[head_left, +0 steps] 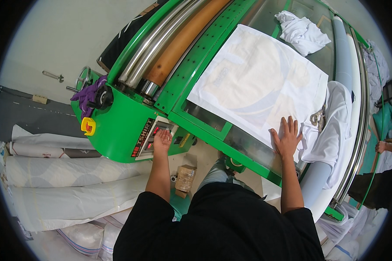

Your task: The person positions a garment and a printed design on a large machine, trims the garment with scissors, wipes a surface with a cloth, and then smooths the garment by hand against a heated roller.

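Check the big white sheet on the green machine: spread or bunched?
Spread. The white sheet lies mostly flat on the green machine, corners and straight edges showing; the right hand rests palm-down near its lower edge.

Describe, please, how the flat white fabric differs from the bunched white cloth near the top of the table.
The flat white fabric is spread out, while the bunched white cloth lies crumpled in a heap. As they lie, the flat fabric covers much more area than the bunched cloth. The flat fabric shows a faint, curved pattern; the bunched cloth shows none. Both are white and lie on the green-framed table.
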`<action>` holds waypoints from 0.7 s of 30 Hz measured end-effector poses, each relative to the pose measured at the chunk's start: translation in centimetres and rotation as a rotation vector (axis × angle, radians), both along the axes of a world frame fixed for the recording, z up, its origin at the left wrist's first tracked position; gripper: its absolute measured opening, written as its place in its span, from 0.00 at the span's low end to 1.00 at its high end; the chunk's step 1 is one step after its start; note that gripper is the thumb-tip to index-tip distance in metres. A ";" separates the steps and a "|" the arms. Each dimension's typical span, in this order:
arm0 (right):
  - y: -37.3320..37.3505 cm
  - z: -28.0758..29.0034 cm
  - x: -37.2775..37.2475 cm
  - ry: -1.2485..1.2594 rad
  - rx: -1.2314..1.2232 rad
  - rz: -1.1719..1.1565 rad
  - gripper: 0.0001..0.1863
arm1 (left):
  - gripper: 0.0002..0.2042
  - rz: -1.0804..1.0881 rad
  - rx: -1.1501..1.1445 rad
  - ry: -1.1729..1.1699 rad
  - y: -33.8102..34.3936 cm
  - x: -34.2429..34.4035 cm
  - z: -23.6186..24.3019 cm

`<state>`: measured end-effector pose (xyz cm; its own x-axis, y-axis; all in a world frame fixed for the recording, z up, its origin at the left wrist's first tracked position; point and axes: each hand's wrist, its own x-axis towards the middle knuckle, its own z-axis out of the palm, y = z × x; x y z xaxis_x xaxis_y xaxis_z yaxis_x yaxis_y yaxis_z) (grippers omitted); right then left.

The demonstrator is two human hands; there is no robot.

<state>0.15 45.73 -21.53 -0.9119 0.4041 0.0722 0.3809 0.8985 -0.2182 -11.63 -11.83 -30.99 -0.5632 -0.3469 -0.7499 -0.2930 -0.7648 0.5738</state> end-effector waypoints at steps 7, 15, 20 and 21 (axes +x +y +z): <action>0.0 0.0 0.1 0.000 0.000 0.000 0.42 | 0.14 0.001 -0.001 0.013 -0.3 0.0 -0.5; -0.1 0.2 0.0 -0.022 -0.011 -0.008 0.43 | 0.13 -0.003 0.008 0.007 -0.7 -0.1 -0.7; 0.1 -0.1 0.1 -0.007 -0.009 -0.006 0.43 | 0.12 -0.006 0.000 0.001 0.0 -0.1 0.1; 0.1 -0.1 0.1 -0.004 -0.011 -0.004 0.43 | 0.10 -0.004 -0.002 -0.003 0.0 -0.1 0.1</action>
